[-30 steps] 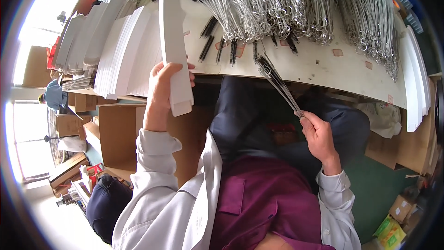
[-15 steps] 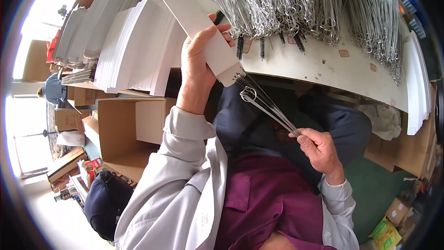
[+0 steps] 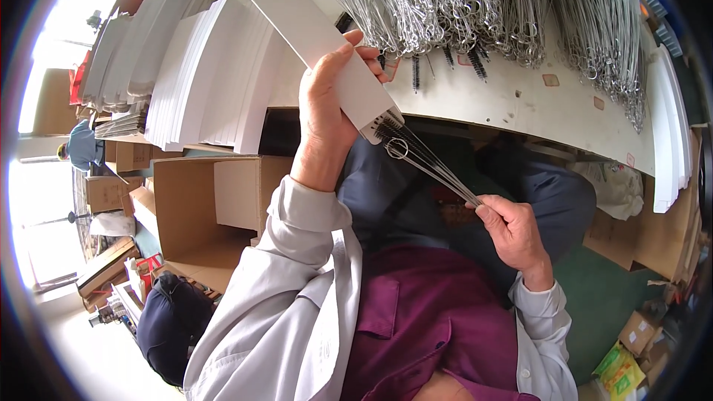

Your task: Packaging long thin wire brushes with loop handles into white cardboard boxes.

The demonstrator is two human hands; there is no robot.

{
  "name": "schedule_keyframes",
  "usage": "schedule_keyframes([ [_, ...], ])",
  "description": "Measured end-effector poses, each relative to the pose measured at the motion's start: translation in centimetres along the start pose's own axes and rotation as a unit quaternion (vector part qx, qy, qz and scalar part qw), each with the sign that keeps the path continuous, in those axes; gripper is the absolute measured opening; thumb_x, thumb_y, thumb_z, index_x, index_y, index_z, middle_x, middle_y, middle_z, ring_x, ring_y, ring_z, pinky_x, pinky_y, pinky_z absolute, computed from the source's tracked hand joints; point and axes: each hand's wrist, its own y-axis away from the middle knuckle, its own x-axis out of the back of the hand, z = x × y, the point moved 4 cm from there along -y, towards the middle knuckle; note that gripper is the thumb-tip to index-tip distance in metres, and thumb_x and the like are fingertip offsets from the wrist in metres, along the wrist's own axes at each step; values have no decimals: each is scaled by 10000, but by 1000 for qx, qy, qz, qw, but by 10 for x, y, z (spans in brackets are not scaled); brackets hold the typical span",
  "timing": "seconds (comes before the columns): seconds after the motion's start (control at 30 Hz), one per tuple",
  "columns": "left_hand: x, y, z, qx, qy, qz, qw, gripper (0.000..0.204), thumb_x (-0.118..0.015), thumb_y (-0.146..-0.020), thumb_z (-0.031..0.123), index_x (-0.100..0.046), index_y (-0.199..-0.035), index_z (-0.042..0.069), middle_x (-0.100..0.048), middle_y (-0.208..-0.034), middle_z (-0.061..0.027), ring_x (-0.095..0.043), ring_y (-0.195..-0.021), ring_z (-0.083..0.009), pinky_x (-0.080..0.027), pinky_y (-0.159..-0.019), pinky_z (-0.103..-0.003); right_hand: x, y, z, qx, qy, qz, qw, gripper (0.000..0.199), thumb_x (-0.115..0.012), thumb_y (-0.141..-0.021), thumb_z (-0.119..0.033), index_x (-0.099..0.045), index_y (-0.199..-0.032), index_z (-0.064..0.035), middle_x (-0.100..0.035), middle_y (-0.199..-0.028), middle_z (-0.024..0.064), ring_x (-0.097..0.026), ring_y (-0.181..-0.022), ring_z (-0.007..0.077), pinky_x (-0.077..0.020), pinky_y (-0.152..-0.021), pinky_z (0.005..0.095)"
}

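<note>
My left hand (image 3: 327,96) is closed around a long white cardboard box (image 3: 297,18), held slanting with its lower end toward me. That end is open, its flap folded out. Between the fingers and thumb of my right hand (image 3: 514,232) is a small bunch of wire brushes (image 3: 438,171) with thin metal stems and black bristles. A ring-shaped loop shows on one stem. The bristled tips are at the box's open end; how far they reach inside is hidden.
On the pale worktable (image 3: 490,108) lie heaps of wire brushes (image 3: 438,7) with looped ends. Stacked flat white boxes (image 3: 212,78) stand at the left, with more white boxes (image 3: 665,130) at the right edge. A brown carton (image 3: 186,208) sits open beside my left arm. Another person (image 3: 82,145) is far left.
The white box has been lowered slightly toward the brushes. The brush tips now reach its open end, and the flap has swung more open. My right hand has risen a little.
</note>
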Motion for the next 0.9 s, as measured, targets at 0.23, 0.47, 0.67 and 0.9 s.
schedule_keyframes([
  [0.23,-5,10,-9,10,-16,16,1000,412,-624,-961,226,-565,-1249,-61,-645,-975,-177,-637,-828,-259,-543,-797,-399,6,-4,1,-22,31,-11,999,214,-629,-1039,-167,-711,-1069,29,-557,-652,116,-447,-543,127,-380,-510,296],
  [0.47,-10,19,-24,33,9,30,999,348,-620,-981,271,-586,-1160,-26,-643,-966,-177,-638,-826,-266,-544,-807,-433,2,-11,-4,-18,11,-11,1000,191,-623,-1034,-139,-705,-1042,33,-520,-630,124,-431,-524,141,-375,-498,306],
  [0.67,-23,40,-53,74,25,40,996,368,-607,-1010,361,-590,-1136,15,-649,-956,-163,-650,-842,-268,-557,-839,-452,-8,-29,4,-14,-36,-8,999,187,-625,-1032,-137,-685,-1019,40,-540,-608,105,-435,-511,133,-373,-483,313],
  [0.9,-37,72,-83,108,-8,-4,994,424,-484,-1072,417,-510,-1234,26,-678,-1046,-194,-669,-968,-312,-555,-914,-466,-19,-55,3,-59,-114,-24,991,287,-611,-1042,-182,-595,-1227,37,-723,-896,153,-674,-787,142,-528,-720,305],
])
